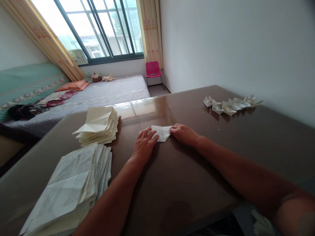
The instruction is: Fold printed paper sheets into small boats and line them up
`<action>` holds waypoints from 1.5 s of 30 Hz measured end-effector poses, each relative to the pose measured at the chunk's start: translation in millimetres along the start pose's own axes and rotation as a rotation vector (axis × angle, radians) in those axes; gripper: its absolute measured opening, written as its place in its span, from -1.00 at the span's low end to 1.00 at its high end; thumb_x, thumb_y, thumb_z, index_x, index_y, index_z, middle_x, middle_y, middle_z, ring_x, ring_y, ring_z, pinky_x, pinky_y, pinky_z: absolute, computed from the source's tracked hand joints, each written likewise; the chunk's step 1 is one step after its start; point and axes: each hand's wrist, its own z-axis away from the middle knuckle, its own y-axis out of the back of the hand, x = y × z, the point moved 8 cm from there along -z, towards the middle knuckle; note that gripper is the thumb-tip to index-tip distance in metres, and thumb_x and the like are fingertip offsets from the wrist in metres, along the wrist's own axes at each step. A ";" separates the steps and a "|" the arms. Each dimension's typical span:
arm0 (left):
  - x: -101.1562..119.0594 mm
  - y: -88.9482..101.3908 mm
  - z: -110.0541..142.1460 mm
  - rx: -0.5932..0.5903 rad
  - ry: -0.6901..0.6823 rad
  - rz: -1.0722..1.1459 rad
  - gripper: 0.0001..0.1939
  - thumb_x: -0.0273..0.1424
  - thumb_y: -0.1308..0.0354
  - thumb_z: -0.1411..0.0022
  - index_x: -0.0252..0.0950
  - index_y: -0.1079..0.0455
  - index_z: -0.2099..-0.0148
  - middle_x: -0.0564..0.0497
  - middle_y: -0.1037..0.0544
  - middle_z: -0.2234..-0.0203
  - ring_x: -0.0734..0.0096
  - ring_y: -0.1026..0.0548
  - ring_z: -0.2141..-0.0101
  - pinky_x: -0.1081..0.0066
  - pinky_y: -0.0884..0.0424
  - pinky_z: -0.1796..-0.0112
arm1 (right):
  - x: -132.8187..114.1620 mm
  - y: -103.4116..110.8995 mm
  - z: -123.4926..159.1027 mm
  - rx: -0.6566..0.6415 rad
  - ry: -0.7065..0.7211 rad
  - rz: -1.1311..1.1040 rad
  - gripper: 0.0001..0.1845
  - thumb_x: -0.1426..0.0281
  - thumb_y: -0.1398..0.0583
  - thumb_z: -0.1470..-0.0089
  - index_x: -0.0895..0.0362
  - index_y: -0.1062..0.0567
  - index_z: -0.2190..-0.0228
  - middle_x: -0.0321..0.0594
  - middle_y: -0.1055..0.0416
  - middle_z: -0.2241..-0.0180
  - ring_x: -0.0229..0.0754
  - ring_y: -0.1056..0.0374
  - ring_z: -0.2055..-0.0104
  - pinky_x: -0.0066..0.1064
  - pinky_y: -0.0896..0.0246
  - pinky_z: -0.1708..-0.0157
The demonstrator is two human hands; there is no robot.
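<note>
A small folded piece of printed paper lies flat on the dark brown table. My left hand rests on its left side, fingers together and pressing down on the paper. On the paper's right edge, my right hand presses with curled fingers. Both hands touch the paper and hold it against the tabletop.
A stack of square folded sheets sits left of my hands. A larger pile of printed pages lies at the near left. Several finished folded paper shapes line up at the far right by the wall. A bed and pink chair stand beyond.
</note>
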 end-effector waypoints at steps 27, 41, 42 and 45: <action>12.1 -7.2 7.3 -0.187 -0.089 0.518 -0.75 -0.35 -0.03 -0.30 -0.08 -0.53 0.11 0.05 -0.55 0.13 0.37 -0.43 0.10 0.36 -0.32 0.02 | -0.1 -7.3 3.4 0.069 -0.017 -0.335 -0.64 0.32 -0.23 -0.08 0.12 -0.50 0.06 -0.06 -0.42 0.04 -0.07 -0.28 0.04 -0.19 -0.18 -0.01; -12.3 -27.2 -2.0 -0.176 0.310 0.402 -0.73 -0.21 -0.03 -0.26 -0.20 -0.50 0.22 0.02 -0.55 0.36 0.36 -0.45 0.31 0.43 -0.33 0.27 | -3.8 -4.9 0.2 0.054 0.017 -0.464 -0.88 0.43 -0.21 -0.09 0.11 -0.54 0.28 -0.17 -0.43 0.24 -0.17 -0.30 0.13 -0.35 -0.19 0.08; -13.4 -27.9 -2.5 -0.179 0.335 0.395 -0.74 -0.20 -0.04 -0.25 -0.20 -0.50 0.22 0.02 -0.56 0.36 0.36 -0.46 0.31 0.43 -0.33 0.28 | -4.4 -4.7 0.0 0.045 0.022 -0.463 -0.89 0.43 -0.21 -0.10 0.11 -0.54 0.30 -0.18 -0.43 0.27 -0.17 -0.30 0.14 -0.36 -0.18 0.09; -15.7 -28.5 -3.7 -0.194 0.386 0.362 -0.76 -0.19 -0.07 -0.21 -0.18 -0.50 0.24 0.03 -0.57 0.36 0.34 -0.46 0.30 0.43 -0.32 0.28 | -4.4 -4.5 -0.1 0.028 0.027 -0.465 -0.90 0.46 -0.20 -0.09 0.12 -0.54 0.33 -0.20 -0.44 0.29 -0.18 -0.29 0.17 -0.38 -0.17 0.12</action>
